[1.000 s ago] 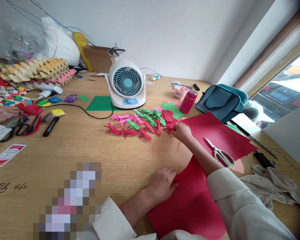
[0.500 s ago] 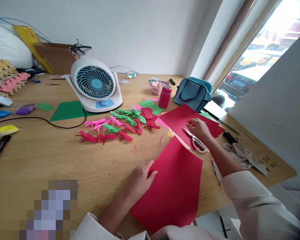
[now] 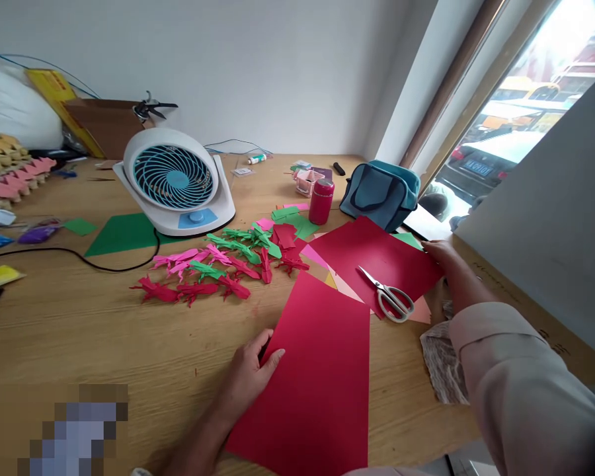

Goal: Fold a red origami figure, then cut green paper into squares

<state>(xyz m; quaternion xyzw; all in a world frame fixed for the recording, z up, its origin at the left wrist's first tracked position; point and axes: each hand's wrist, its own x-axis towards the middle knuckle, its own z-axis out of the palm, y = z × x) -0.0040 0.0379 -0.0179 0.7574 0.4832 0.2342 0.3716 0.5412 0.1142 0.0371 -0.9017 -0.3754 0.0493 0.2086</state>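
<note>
A large red paper sheet [image 3: 317, 377] lies near the table's front edge, its left edge held between the thumb and fingers of my left hand [image 3: 255, 367]. My right hand [image 3: 439, 254] grips the right corner of another red sheet [image 3: 377, 251] farther back, its fingers partly hidden by the hand. Scissors with pale handles [image 3: 389, 297] rest on that farther sheet, slightly open. Folded paper figures in pink [image 3: 183, 259], green [image 3: 242, 246] and red [image 3: 196, 291] are grouped left of the sheets.
A white fan [image 3: 178, 182] stands behind the figures. A red bottle [image 3: 322, 201] and a blue bag [image 3: 379, 193] are at the back. Crumpled cloth [image 3: 441, 363] lies at the right. A black cable [image 3: 79, 254] crosses the left side.
My right hand has moved right, from above the scissors to the far sheet's corner. My left hand and the near sheet have shifted left and the sheet lies flatter. The view has turned slightly.
</note>
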